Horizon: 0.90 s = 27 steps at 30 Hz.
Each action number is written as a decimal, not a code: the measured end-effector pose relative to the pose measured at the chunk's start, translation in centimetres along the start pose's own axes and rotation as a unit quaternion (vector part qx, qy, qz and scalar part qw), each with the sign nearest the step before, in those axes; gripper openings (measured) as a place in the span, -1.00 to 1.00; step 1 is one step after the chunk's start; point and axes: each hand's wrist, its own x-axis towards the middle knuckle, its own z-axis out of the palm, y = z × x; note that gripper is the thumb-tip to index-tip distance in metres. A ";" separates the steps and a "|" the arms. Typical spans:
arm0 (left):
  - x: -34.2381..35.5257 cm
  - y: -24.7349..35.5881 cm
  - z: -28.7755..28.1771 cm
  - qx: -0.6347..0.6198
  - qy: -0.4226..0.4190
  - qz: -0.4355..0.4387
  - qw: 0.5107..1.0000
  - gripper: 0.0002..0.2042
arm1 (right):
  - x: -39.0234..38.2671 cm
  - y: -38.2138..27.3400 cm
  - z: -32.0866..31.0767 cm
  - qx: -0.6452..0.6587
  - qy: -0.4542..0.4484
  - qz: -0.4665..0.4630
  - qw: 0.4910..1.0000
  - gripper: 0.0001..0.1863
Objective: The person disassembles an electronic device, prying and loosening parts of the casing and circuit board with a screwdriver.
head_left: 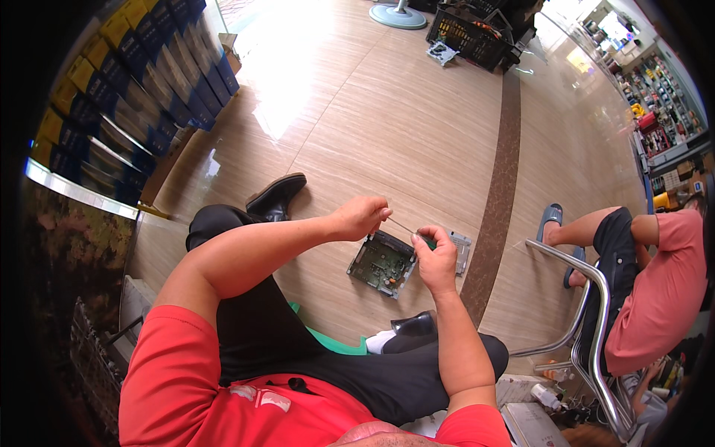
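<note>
Pinching the tip of a thin metal screwdriver shaft (402, 225), the left hand (361, 217) steadies it. The right hand (436, 257) is closed around its green handle (430, 242), above a dark green circuit board in a metal frame (383, 262) on the tan tiled floor (417, 127).

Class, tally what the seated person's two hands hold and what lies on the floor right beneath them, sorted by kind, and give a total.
Screwdriver, held between the left hand and right hand: 1
Green circuit board on the floor: 1
Grey metal plate beside the board: 1
Total: 3
</note>
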 end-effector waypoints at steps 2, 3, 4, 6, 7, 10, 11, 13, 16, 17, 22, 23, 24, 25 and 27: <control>0.1 0.1 0.0 0.004 0.001 -0.003 1.000 -0.70 | 0.0 0.2 -0.1 -0.006 0.001 -0.002 1.000 -0.80; 0.1 0.2 0.0 0.008 0.003 -0.007 1.000 -0.70 | 0.0 0.2 0.0 -0.012 0.001 -0.004 1.000 -0.81; 0.1 0.0 0.0 0.008 0.003 -0.008 1.000 -0.70 | 0.0 0.2 0.0 -0.012 0.001 -0.004 1.000 -0.81; 0.2 -0.1 0.1 -0.009 0.006 -0.019 1.000 -0.70 | -0.1 0.0 0.1 -0.013 0.004 -0.002 1.000 -0.81; 0.2 -0.1 0.1 -0.009 0.006 -0.019 1.000 -0.70 | -0.1 0.0 0.1 -0.013 0.004 -0.002 1.000 -0.81; 0.2 0.0 0.1 -0.006 0.008 -0.022 1.000 -0.71 | -0.1 -0.2 0.2 -0.018 0.006 -0.002 1.000 -0.81; 0.1 0.0 0.1 -0.002 0.011 -0.018 1.000 -0.72 | -0.1 -0.2 0.2 -0.018 0.009 -0.007 1.000 -0.81; 0.1 0.2 0.0 0.001 0.013 -0.014 1.000 -0.74 | -0.1 -0.3 0.2 -0.018 0.012 -0.012 1.000 -0.82; -0.1 0.3 0.0 -0.002 0.012 -0.011 1.000 -0.77 | -0.1 -0.4 0.2 -0.021 0.016 -0.011 1.000 -0.82; -0.1 0.4 0.0 -0.001 0.010 -0.010 1.000 -0.79 | -0.1 -0.4 0.2 -0.024 0.018 -0.017 0.999 -0.82; -0.5 0.9 -0.1 -0.003 0.007 -0.014 1.000 -0.83 | -0.2 -0.9 0.2 -0.037 0.023 -0.027 0.999 -0.82; -0.5 0.7 -0.1 -0.007 0.009 -0.012 1.000 -0.84 | -0.2 -0.9 0.2 -0.041 0.024 -0.028 0.998 -0.82; -0.4 0.6 -0.1 -0.011 0.009 -0.010 1.000 -0.84 | -0.1 -0.8 0.2 -0.043 0.026 -0.028 0.998 -0.82; -0.3 0.5 0.0 -0.011 0.009 -0.011 1.000 -0.84 | -0.1 -0.8 0.2 -0.043 0.026 -0.028 0.998 -0.82; -0.3 0.5 0.1 -0.007 0.016 -0.006 1.000 -0.84 | -0.1 -0.6 0.1 -0.044 0.027 -0.036 0.998 -0.82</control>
